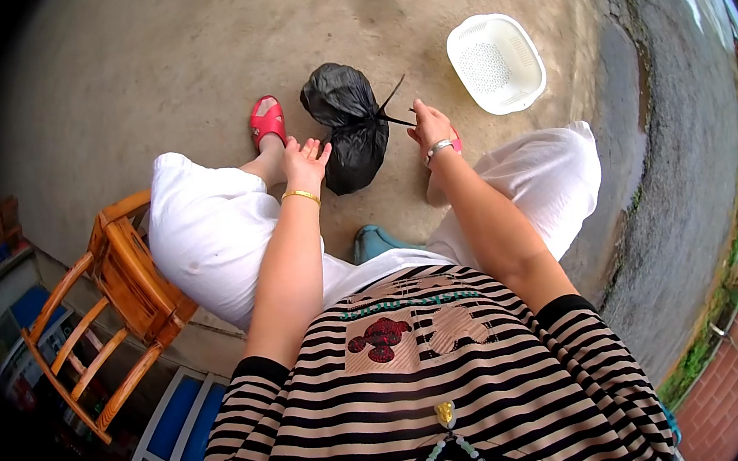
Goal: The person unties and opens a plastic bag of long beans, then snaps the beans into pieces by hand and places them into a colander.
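Note:
A black plastic bag [355, 156] rests on the concrete ground between my feet, bulging in two lobes that are drawn in at a knot. Two thin twisted ends stick out from the knot toward the right. My right hand [433, 128], a silver bracelet at its wrist, is closed on one of these ends, which is pulled taut. The other end points up, loose. Beside the bag's left side, my left hand [306, 162] is open with fingers apart and palm turned up, fingertips right at the plastic. A gold bracelet circles the left wrist.
A white plastic basket [495, 63] with a perforated bottom stands ahead to the right. To my left is a wooden chair [129, 271]. A teal object [374, 241] shows between my legs, near a red sandal [267, 120]. A paved road [680, 138] runs along the right.

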Available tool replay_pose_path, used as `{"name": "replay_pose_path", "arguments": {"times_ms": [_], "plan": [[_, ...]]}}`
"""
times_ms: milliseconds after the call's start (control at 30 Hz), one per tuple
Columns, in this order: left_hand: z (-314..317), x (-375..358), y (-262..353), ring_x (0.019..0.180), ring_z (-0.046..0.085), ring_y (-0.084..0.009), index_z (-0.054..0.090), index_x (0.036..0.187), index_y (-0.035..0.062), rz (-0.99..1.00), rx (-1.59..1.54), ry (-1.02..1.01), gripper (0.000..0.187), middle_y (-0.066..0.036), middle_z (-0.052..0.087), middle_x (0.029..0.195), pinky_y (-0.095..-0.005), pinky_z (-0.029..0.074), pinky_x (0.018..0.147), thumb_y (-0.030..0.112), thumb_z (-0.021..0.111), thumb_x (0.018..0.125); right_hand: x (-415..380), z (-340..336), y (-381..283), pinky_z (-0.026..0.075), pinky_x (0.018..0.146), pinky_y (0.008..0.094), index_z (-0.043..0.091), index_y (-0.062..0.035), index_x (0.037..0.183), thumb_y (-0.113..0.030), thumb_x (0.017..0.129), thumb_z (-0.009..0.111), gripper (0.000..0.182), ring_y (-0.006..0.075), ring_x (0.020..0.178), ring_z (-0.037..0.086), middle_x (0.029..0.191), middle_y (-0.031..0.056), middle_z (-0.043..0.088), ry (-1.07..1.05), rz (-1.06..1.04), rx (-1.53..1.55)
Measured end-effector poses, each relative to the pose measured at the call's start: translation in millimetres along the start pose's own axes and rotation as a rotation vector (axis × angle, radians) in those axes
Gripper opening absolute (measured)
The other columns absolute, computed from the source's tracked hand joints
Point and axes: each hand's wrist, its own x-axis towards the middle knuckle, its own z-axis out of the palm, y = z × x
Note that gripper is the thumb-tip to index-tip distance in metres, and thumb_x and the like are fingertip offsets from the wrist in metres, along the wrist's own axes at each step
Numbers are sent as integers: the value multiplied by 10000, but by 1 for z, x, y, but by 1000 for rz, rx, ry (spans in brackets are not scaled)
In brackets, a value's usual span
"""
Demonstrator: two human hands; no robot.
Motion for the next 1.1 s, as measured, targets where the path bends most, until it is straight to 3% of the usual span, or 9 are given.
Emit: {"name": "replay_pose_path", "arguments": {"times_ms": [67,167,433,500,633,700,800,900,1100], "plan": [[-7,6,-3,1088,486,-301,419,1192,47,1,85,-119,314,-163,491,1113,-550,453,919,198,506,931,5,-3,5,491,633,301,530,-118,787,-325,856,633,242,79,531,416,624,-53,410,-4,1,-34],[1,6,-5,1153,462,-305,383,1260,32,235,451,-278,389,-165,475,1197,-520,478,873,76,508,895,0,1,-1,491,615,286,550,-113,800,-333,853,637,243,77,540,419,630,-52,418,-23,-13,-62],[16,7,-16,1034,530,-219,393,1322,76,239,835,-233,505,-124,409,1350,-409,504,791,-50,429,834,-22,13,-5,461,523,247,562,-94,659,-298,841,630,282,74,490,427,584,-40,463,-140,-123,-212],[17,10,-21,1013,549,-192,461,1291,91,443,1222,-307,520,-141,478,1303,-335,504,765,-76,430,800,-28,14,-14,464,568,265,534,-109,642,-256,842,626,265,75,453,367,550,-48,426,-283,-61,-198],[12,5,-30,943,610,-336,611,1095,90,609,1977,-548,375,-164,646,1011,-397,484,809,-1,502,748,-38,15,-24,482,584,276,604,-67,726,-198,855,594,184,83,460,415,560,-29,486,-861,251,-339],[4,-6,-33,993,594,-330,648,999,103,544,2054,-572,268,-166,642,1013,-392,479,822,95,527,760,-40,21,-19,495,611,266,646,-48,822,-199,861,581,169,93,562,563,700,18,611,-851,154,-599],[-10,-15,-41,1014,586,-344,645,1027,80,353,2215,-622,329,-183,628,1058,-406,471,847,172,547,727,-17,21,9,518,709,311,670,-50,930,-257,838,586,241,186,784,667,916,94,681,-435,1,-797],[-28,-7,-54,964,615,-337,675,939,8,340,2235,-489,330,-214,637,1021,-389,485,832,245,545,750,15,22,33,497,828,357,667,-59,1007,-337,806,581,354,269,944,647,1020,137,670,-377,-273,-1292],[-13,-47,-34,914,641,-326,672,901,-51,150,2220,-408,402,-251,645,949,-375,503,807,314,556,778,25,65,74,472,887,388,677,-92,1029,-378,789,583,385,320,1041,596,1083,168,638,-321,-170,-1491]]}}
